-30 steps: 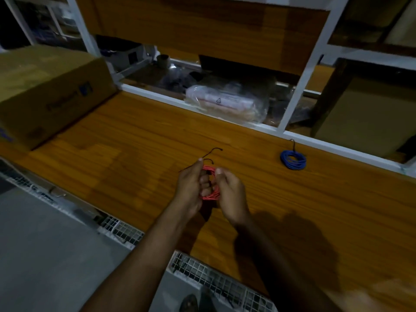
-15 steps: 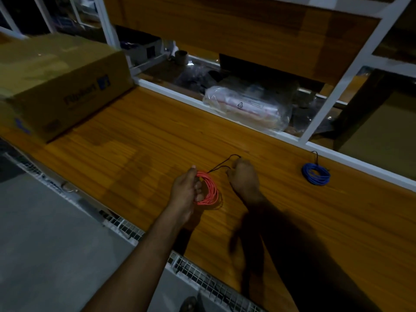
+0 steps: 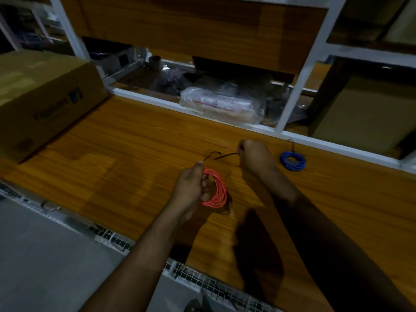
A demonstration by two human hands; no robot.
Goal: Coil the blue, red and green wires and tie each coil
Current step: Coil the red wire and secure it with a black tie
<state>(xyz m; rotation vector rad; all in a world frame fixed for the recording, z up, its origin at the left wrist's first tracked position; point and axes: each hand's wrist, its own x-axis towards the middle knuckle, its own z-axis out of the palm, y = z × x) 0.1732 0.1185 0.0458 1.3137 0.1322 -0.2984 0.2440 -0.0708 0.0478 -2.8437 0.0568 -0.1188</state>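
Note:
A red wire coil hangs in my left hand just above the wooden table. A thin black tie runs from the top of the coil toward my right hand, which pinches its far end. A blue wire coil with a black tie sticking up lies on the table right of my right hand, apart from it. No green wire is visible.
A large cardboard box sits on the table at far left. Behind the table's white back rail lies a clear plastic bag among clutter. A wire mesh tray runs along the table's front edge.
My right hand has let go of the red coil and moved up and right, pulling the black tie's end out. My left hand still holds the coil.

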